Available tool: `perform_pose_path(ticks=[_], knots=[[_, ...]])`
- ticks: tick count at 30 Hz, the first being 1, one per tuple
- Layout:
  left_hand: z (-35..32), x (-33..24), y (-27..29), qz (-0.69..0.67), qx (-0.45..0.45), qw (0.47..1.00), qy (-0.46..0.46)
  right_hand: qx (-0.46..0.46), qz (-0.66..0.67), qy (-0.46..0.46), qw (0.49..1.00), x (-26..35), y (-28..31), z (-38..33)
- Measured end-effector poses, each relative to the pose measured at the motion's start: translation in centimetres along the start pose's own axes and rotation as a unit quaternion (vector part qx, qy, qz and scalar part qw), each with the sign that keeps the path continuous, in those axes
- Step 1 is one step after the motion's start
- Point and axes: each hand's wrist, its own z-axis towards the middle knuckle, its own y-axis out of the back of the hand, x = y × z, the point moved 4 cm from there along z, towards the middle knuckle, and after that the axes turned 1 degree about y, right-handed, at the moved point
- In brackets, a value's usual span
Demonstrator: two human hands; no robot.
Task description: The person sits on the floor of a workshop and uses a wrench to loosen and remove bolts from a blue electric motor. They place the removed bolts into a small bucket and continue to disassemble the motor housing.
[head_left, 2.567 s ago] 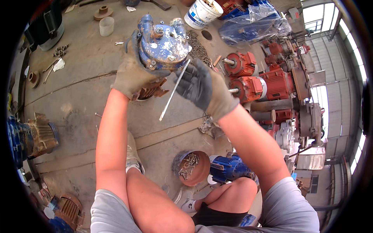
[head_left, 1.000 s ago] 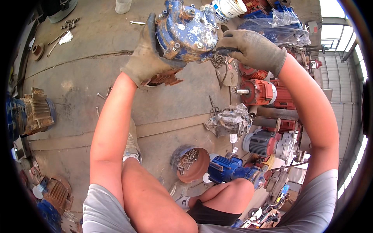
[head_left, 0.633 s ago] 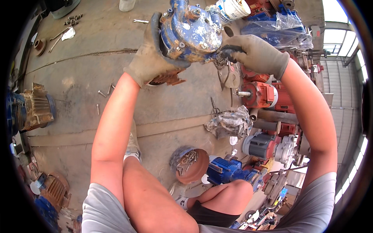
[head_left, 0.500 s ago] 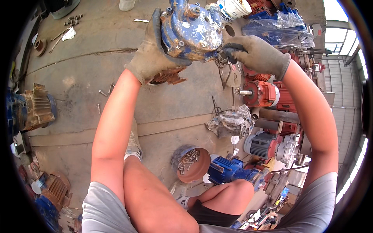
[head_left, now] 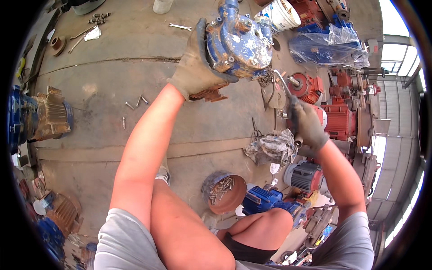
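Observation:
A blue pump casing (head_left: 238,47) with worn, flaking paint and rusty bolts sits at the top middle. My gloved left hand (head_left: 198,63) is closed around its left side, thumb along the lower edge. Rusty metal (head_left: 209,93) shows below that hand. To the right, my gloved right hand (head_left: 309,123) is closed on a thin metal bar with a bent tip, which looks like a hex key (head_left: 281,81). Its tip is close to the casing's lower right edge; whether it touches I cannot tell. The right fingers are partly blurred.
A rusty round pan (head_left: 208,191) of bolts stands near my legs. Loose bolts (head_left: 129,105) and a wrench (head_left: 180,27) lie on the floor. A white bucket (head_left: 288,18) is beyond the casing. Motors, including a red one (head_left: 339,121), line the right side; another blue motor (head_left: 22,117) stands left.
My right hand has moved from the casing's right edge down and toward me, and the bent bar now shows in it. The left hand keeps its hold as the view shifts slightly.

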Motion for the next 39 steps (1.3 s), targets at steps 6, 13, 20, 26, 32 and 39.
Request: perform_pose_path(ticks=[6, 13, 20, 26, 32, 39], knots=[[0.0, -1.4, 0.1, -0.016, 0.012, 0.999, 0.035, 0.058, 0.475, -0.213, 0.852, 2.9, -9.2, -7.1], [0.1, -0.2, -0.2, 0.034, -0.005, 0.999, -0.006, 0.084, 0.596, -0.182, 0.777, 11.1, -14.6, -7.4], [-0.1, -0.1, -0.4, -0.043, 0.003, 0.999, -0.005, 0.149, 0.51, -0.137, 0.836, 6.6, -5.0, 1.7], [-0.4, -0.8, -0.2, -0.008, 0.016, 0.999, 0.026, 0.157, 0.503, -0.079, 0.846, 9.1, -5.4, 2.9], [0.1, -1.0, -0.2, -0.026, 0.014, 0.999, 0.012, 0.019, -0.156, 0.225, 0.962, 8.8, -1.2, 4.0], [0.0, -1.0, 0.2, 0.025, 0.014, 0.999, 0.015, 0.12, -0.254, 0.182, 0.942, 11.8, -0.7, 5.7]])
